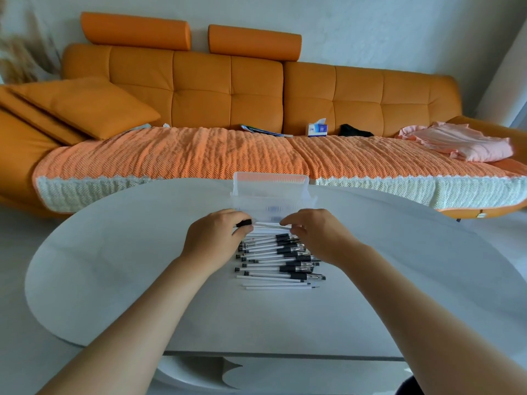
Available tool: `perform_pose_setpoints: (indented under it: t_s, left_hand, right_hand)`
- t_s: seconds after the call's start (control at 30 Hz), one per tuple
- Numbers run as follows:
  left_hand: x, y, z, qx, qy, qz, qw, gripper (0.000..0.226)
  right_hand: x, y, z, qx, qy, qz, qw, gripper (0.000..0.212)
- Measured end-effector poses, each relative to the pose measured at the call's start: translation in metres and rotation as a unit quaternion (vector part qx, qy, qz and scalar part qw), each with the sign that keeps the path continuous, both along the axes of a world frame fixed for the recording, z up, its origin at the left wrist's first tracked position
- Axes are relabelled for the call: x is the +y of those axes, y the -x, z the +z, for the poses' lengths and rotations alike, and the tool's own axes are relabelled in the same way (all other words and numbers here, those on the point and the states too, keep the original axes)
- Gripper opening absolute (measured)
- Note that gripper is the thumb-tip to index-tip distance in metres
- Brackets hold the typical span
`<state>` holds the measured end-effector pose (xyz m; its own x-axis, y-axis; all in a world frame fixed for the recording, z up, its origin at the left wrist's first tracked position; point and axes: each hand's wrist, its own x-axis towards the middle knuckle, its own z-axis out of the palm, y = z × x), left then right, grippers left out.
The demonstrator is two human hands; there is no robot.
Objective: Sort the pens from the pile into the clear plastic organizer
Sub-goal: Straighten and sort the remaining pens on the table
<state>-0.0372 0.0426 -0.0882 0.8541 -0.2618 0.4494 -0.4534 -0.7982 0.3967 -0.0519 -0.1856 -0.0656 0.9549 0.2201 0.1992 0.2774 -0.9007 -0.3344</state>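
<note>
White pen (268,224) spans both my grips at mid-frame: my left grip (216,240) pinches its black end and my right grip (316,238) pinches the barrel. It sits just above the pile (279,260), right before the organizer (271,192) on the worktop (114,266). I should tip it upright, aim for one compartment, and let go only once it's inside.

L hand (216,238) & R hand (316,238) pinch one white pen (268,224) by its ends, over the pile (278,260). Clear organizer (269,192) stands just behind, on white counter (114,266).
</note>
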Motion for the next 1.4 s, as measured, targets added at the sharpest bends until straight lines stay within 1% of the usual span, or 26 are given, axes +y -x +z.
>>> perform_pose_setpoints:
  t_s: [0.1,0.17,0.23,0.37,0.5,0.8,0.97,1.1,1.27,1.4]
  left_hand:
    - [0.000,0.001,0.000,0.019,0.023,0.016,0.999,0.027]
    - [-0.001,0.002,0.001,0.035,0.019,0.018,0.999,0.035]
    - [-0.003,0.004,0.002,0.049,0.008,0.018,0.999,0.037]
    - [-0.009,0.008,0.002,0.033,0.011,0.011,0.999,0.025]
    - [-0.013,0.010,0.003,0.038,0.016,0.000,0.999,0.021]
    - [-0.015,0.011,0.005,0.062,0.004,0.001,0.998,0.026]
    - [-0.012,0.010,0.004,0.064,0.009,0.005,0.998,0.022]
    - [-0.010,0.008,0.004,0.072,0.024,-0.009,0.997,0.019]
    - [-0.008,0.010,0.006,0.075,-0.016,-0.012,0.997,0.022]
    - [-0.016,0.015,0.007,0.094,-0.033,-0.052,0.994,0.028]
  right_hand:
    - [-0.009,0.005,-0.002,0.000,-0.020,-0.032,0.999,0.027]
    - [-0.014,0.008,-0.004,-0.002,-0.045,-0.050,0.998,0.027]
    - [-0.018,0.011,-0.006,-0.007,-0.059,-0.046,0.997,0.027]
    - [-0.021,0.011,-0.006,-0.012,-0.069,-0.038,0.997,0.026]
    - [-0.023,0.011,-0.006,-0.009,-0.068,-0.034,0.997,0.026]
    - [-0.023,0.009,-0.009,-0.016,-0.055,-0.022,0.998,0.026]
    - [-0.020,0.007,-0.011,-0.024,-0.048,-0.006,0.999,0.024]
    - [-0.019,0.005,-0.011,-0.028,-0.043,0.005,0.999,0.025]
    - [-0.017,0.008,-0.007,-0.044,-0.041,0.025,0.998,0.022]
    - [-0.012,0.010,-0.008,-0.052,-0.078,0.042,0.995,0.020]
